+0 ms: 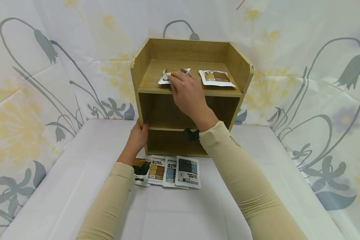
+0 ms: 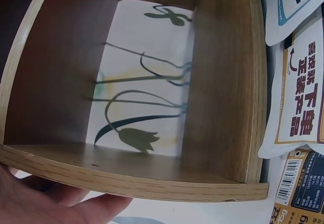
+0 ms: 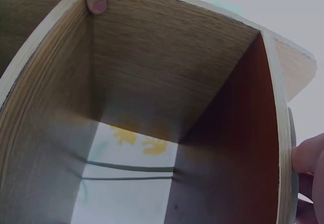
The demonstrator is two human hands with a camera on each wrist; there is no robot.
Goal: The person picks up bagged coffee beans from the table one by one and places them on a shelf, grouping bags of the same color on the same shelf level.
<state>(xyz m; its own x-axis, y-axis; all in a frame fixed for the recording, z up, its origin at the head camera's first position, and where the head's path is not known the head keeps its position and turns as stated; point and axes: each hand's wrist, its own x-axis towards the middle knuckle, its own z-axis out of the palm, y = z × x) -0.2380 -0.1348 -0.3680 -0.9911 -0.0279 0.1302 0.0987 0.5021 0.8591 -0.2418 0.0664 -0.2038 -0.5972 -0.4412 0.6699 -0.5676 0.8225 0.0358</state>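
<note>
A small wooden shelf unit (image 1: pixel 189 91) stands upright with an open top tier and two compartments below. My left hand (image 1: pixel 139 136) grips its left side panel; in the left wrist view the fingers (image 2: pixel 104 207) lie along the panel's outer face. The thumb shows inside the panel in the right wrist view. Over the top tier's front edge, my right hand (image 1: pixel 187 93) holds a white-edged brown pouch (image 1: pixel 165 77) at the tier's left, its fingers partly covering it. A second brown and white pouch (image 1: pixel 217 78) lies flat to the right on the same tier.
Several flat pouches overlap in a row on the white tabletop (image 1: pixel 180 213) before the unit, among them a dark blue one (image 1: pixel 188 171) and a brown one (image 1: pixel 157 170). Flower-patterned cloth (image 1: pixel 300 66) hangs behind and at both sides.
</note>
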